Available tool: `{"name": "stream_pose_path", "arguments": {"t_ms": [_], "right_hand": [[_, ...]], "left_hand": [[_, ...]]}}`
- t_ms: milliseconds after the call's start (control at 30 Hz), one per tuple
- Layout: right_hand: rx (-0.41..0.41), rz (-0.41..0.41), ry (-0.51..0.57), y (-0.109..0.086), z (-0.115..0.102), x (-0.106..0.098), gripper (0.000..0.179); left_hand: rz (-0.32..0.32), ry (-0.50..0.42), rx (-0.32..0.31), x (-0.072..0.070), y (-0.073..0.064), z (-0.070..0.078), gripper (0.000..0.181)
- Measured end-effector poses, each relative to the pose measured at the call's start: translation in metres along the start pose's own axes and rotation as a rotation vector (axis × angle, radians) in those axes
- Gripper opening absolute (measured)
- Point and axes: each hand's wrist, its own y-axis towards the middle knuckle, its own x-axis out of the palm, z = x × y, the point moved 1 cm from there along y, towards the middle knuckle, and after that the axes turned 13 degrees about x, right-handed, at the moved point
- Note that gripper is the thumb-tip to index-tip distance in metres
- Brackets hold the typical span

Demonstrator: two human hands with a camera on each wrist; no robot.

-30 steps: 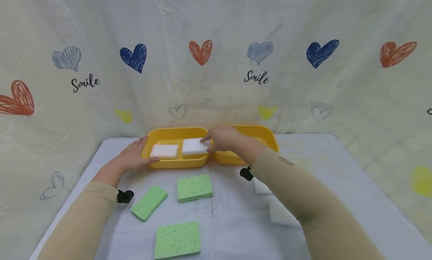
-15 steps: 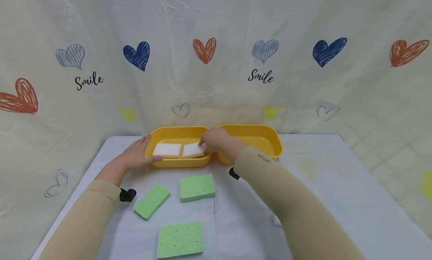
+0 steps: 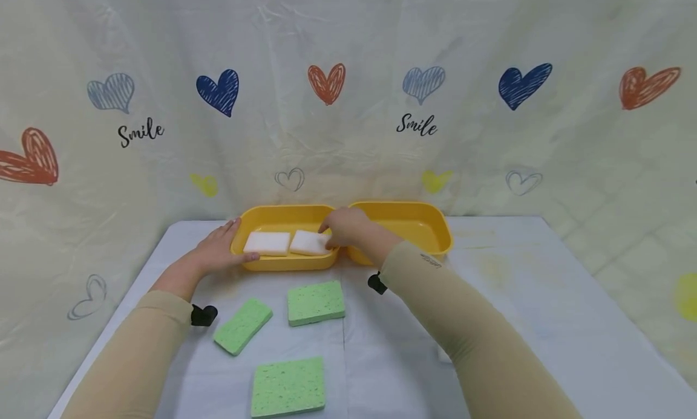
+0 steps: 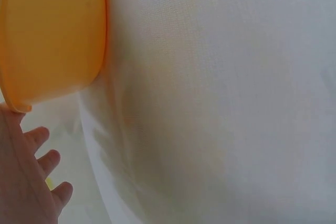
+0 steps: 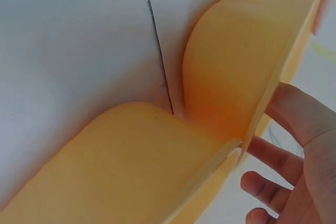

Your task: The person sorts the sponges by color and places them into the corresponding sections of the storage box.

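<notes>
Two white sponges lie side by side in the left yellow tray: the left white sponge point(image 3: 267, 243) and the right white sponge point(image 3: 308, 242), which sits slightly askew. My right hand point(image 3: 348, 227) reaches over the tray's right end, thumb and forefinger pinching the right sponge's end. In the right wrist view that sponge is hidden behind the rim; the other fingers are loosely bent. My left hand point(image 3: 218, 250) rests against the left end of the left tray point(image 3: 294, 264), fingers extended along its side and thumb at the front rim.
A second yellow tray point(image 3: 422, 216) stands against the left tray's right end. Three green sponges lie nearer: a tilted one point(image 3: 242, 327), a middle one point(image 3: 316, 302) and a front one point(image 3: 288, 386). A white piece point(image 3: 443, 354) shows beside the right sleeve.
The right hand has moved left and down with the right white sponge, which now lies lower in the tray beside the other and has turned slightly. The left hand has stayed at the tray.
</notes>
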Motion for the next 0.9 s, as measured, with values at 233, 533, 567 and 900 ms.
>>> {"name": "stream_pose_path", "arguments": {"t_ms": [233,533,567,900], "right_hand": [[-0.022,0.011,0.156,-0.012,0.015,-0.005,0.048],[-0.099,0.098,0.217,-0.042,0.048,-0.015,0.050],[-0.104,0.098,0.223,-0.047,0.052,-0.015,0.050],[-0.075,0.107,0.239,-0.096,0.100,-0.003,0.051]], "left_hand": [[-0.007,-0.005,-0.008,-0.001,-0.002,0.003,0.123],[-0.015,-0.023,-0.018,0.000,-0.001,0.002,0.127],[-0.018,-0.025,-0.022,0.000,-0.001,0.002,0.126],[-0.028,-0.034,-0.036,-0.002,-0.003,0.007,0.124]]}}
